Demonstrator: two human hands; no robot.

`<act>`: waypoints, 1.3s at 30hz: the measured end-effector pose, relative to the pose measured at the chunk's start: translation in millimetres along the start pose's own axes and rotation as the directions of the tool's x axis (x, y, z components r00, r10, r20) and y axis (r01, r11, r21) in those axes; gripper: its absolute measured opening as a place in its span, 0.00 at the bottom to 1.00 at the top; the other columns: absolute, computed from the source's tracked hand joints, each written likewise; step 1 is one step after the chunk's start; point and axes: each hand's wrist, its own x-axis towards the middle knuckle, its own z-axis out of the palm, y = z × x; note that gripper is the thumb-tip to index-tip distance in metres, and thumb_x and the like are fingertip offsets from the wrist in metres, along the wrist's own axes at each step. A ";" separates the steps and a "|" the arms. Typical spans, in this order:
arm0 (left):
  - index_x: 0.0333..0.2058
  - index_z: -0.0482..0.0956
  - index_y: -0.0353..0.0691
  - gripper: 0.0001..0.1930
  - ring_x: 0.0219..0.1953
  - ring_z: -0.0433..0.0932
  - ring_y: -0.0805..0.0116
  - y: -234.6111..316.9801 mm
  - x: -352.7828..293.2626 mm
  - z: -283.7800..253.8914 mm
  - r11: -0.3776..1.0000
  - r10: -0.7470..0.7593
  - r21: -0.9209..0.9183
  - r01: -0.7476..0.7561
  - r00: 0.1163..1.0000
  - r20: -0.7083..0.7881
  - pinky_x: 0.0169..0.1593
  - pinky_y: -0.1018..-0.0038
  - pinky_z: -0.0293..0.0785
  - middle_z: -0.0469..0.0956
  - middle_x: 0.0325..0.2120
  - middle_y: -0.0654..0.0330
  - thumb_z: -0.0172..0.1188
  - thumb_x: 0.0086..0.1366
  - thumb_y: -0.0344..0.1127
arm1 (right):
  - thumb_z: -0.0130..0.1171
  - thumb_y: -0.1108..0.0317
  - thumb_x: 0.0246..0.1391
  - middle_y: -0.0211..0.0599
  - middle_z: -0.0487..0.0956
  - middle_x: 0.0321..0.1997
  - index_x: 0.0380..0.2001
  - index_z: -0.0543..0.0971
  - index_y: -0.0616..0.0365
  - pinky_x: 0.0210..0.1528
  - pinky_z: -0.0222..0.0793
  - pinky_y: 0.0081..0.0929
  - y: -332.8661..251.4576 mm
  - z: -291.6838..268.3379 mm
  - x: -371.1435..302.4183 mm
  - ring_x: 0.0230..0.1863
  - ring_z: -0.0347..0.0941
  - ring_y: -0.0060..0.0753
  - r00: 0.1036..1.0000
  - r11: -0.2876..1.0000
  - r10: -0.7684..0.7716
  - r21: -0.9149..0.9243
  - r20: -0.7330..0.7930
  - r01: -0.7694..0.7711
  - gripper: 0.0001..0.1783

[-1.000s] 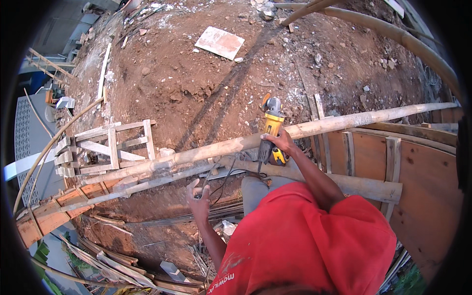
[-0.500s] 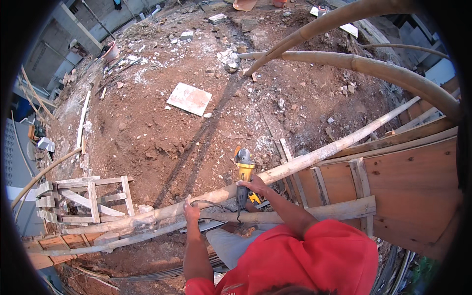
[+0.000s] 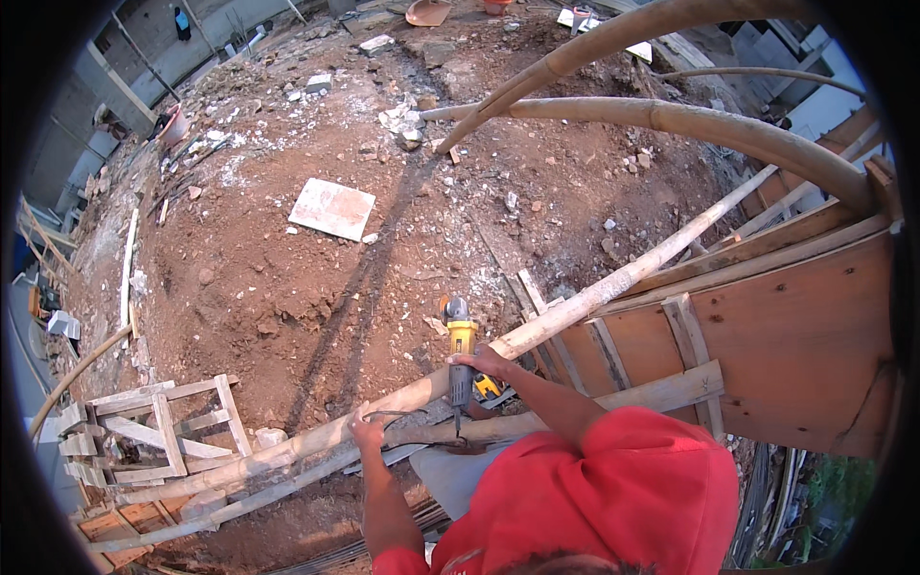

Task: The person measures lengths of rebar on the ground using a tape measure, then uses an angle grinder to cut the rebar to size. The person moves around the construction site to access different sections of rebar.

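My right hand (image 3: 484, 362) is closed around the body of a yellow and grey angle grinder (image 3: 463, 337), its head pointing away from me. An orange-brown disc shows at the head's left side. The grinder lies across a long bamboo pole (image 3: 594, 295); whether it touches the pole I cannot tell. Farther left, my left hand (image 3: 366, 429) grips the same pole, its fingers partly hidden. A dark cord (image 3: 398, 413) loops between the hands. Below my right hand sits a yellow and black piece (image 3: 487, 387), partly covered by my arm.
A second pole (image 3: 661, 391) runs nearer me. Plywood panels with battens (image 3: 786, 335) stand at right, and thick bamboo poles (image 3: 671, 115) arch above the dirt. A pale board (image 3: 332, 208) lies on rubble-strewn soil. At left stands a wooden frame (image 3: 165, 431).
The view has turned, so the ground and board appear farther left. Both hands keep their hold, the right on the grinder and the left on the pole.
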 end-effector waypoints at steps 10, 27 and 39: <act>0.60 0.77 0.54 0.35 0.60 0.72 0.44 10.6 -5.5 -1.4 0.993 -0.033 0.112 0.037 0.999 -0.034 0.62 0.54 0.70 0.68 0.62 0.42 0.74 0.54 0.54 | 0.69 0.37 0.48 0.40 0.85 0.47 0.49 0.84 0.54 0.53 0.74 0.35 -10.8 8.9 -17.8 0.48 0.81 0.38 0.991 0.982 -0.103 -0.165 -0.081 0.088 0.35; 0.60 0.77 0.54 0.34 0.54 0.79 0.49 -12.5 6.9 8.8 1.000 -0.007 0.019 0.008 0.997 -0.077 0.59 0.58 0.74 0.78 0.52 0.45 0.76 0.52 0.43 | 0.71 0.40 0.47 0.51 0.84 0.45 0.49 0.82 0.59 0.53 0.74 0.42 -5.9 42.6 -38.7 0.49 0.81 0.51 0.916 0.908 -0.356 -0.301 -0.184 0.293 0.36; 0.66 0.71 0.56 0.39 0.59 0.77 0.50 12.2 -9.0 4.6 0.992 -0.027 0.122 0.042 0.992 -0.120 0.63 0.59 0.71 0.79 0.55 0.45 0.73 0.54 0.48 | 0.73 0.47 0.50 0.43 0.85 0.34 0.41 0.83 0.61 0.41 0.75 0.38 -9.0 51.2 -22.5 0.36 0.82 0.41 0.938 0.923 -0.325 -0.258 -0.121 0.287 0.28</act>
